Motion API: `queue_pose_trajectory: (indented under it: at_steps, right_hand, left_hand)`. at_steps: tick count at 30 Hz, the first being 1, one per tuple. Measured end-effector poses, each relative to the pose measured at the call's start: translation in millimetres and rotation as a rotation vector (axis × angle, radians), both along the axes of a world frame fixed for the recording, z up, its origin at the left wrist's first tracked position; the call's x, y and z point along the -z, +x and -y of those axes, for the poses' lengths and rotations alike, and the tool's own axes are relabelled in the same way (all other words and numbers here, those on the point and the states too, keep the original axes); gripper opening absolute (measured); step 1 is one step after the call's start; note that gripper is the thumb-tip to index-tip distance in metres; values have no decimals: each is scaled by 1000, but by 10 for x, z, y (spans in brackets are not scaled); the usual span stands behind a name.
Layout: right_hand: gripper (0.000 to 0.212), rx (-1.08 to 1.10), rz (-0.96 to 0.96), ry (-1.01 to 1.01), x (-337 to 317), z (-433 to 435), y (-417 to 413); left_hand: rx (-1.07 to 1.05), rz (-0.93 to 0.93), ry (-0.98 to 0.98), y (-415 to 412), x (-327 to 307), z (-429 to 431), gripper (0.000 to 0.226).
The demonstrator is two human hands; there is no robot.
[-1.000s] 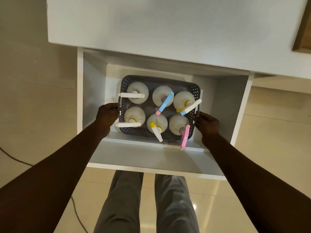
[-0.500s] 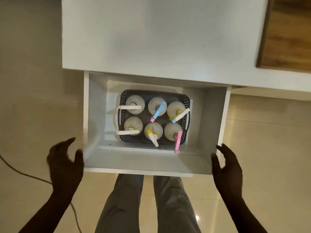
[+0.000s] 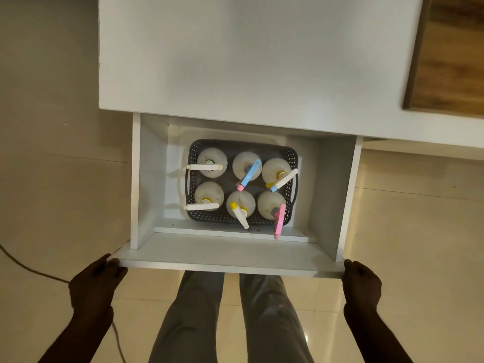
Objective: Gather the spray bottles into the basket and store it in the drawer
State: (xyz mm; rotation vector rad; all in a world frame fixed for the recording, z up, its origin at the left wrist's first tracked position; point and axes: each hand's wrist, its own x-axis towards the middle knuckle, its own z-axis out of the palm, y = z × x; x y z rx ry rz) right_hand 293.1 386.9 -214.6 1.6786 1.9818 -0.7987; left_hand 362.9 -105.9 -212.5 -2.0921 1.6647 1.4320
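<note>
Coming off the basket (image 3: 217,219), left grip (image 3: 97,281) and right grip (image 3: 362,281) are now clutching the drawer (image 3: 222,255) front's near corners. Basket of bottles (image 3: 209,197) is sitting inside, on the far side, straight ahead, midway between them.

Plain grey trousers (image 3: 193,318); left hand (image 3: 93,286), right hand (image 3: 362,285) bare

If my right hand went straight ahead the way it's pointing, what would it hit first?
Probably the drawer front: the right hand sits at its right corner, seemingly touching it, though depth is unclear.
</note>
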Motion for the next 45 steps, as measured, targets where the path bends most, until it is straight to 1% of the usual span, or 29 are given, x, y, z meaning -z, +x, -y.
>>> queue_pose_trajectory:
  at_steps: [2,3,4,7,8,9,11,13,17,19,21,23,24,26,27,28,29,30,32,34,35,36,37,39,40,43,45]
  right_hand:
    - [17,9,-10,-14,-8,7,-71]
    - [13,2,-21,-19,-9,11,-118]
    - [15,-2,-28,-16,-8,17,-165]
    - [39,11,-82,11,31,8,-321]
    - [41,22,-106,10,21,19,-403]
    - [38,31,-128,3,21,21,-485]
    - [24,21,-169,-10,17,29,-653]
    - [29,0,-216,-6,7,53,-820]
    - [32,28,-306,-16,3,125,-1171]
    - [31,63,-344,-28,0,152,-1358]
    - [31,98,-379,-61,-3,190,-1529]
    - [31,155,-421,-106,-25,239,-1695]
    - [28,200,-440,-124,-37,261,-1788]
    - [13,287,-482,-161,-19,290,-1954]
    - [22,286,-491,-176,-11,305,-2019]
    - [37,284,-490,-192,10,316,-2076]
    - [47,309,-513,-219,35,324,-2129]
    - [49,376,-546,-252,57,322,-2180]
    - [43,531,-605,-320,63,330,-2260]
    - [29,565,-613,-355,44,364,-2354]
    - [20,523,-608,-344,13,377,-2401]
    - [17,504,-612,-342,-26,390,-2432]
    - [23,502,-623,-377,-40,383,-2447]
    - [47,517,-657,-436,-99,384,-2478]
    - [54,521,-668,-447,-135,405,-2492]
    - [52,529,-700,-476,-211,416,-2530]
    - [48,480,-672,-455,-299,420,-2518]
  left_hand:
    - [-1,-20,0,-60,-1,-4,45]
    - [-1,-29,-1,-110,-9,-4,45]
    - [-1,-39,3,-172,-18,-1,44]
    - [23,-59,8,-374,-33,32,43]
    - [35,-67,9,-449,-38,45,42]
    - [43,-78,10,-528,-40,56,42]
    - [49,-106,12,-690,-40,85,41]
    - [45,-141,16,-861,-35,118,41]
    - [43,-197,31,-1229,-29,155,38]
    - [49,-208,17,-1415,-35,148,36]
    - [26,-207,7,-1615,-55,138,26]
    - [-37,-211,35,-1823,-77,130,7]
    - [-68,-212,43,-1928,-84,127,7]
    - [-93,-238,53,-2099,-87,133,13]
    - [-96,-263,63,-2167,-88,133,15]
    - [-101,-290,72,-2222,-78,135,17]
    - [-108,-317,89,-2275,-66,136,18]
    - [-127,-345,109,-2325,-57,127,19]
    - [-151,-399,150,-2431,-39,117,32]
    - [-169,-446,187,-2542,-38,88,46]
    - [-172,-457,206,-2600,-47,70,51]
    - [-175,-466,224,-2648,-41,53,54]
    - [-165,-468,241,-2681,-41,28,56]
    - [-136,-474,261,-2730,-59,-26,60]
    - [-119,-477,272,-2749,-79,-63,62]
    - [-87,-496,289,-2797,-127,-146,60]
    - [-91,-475,255,-2800,-190,-208,51]
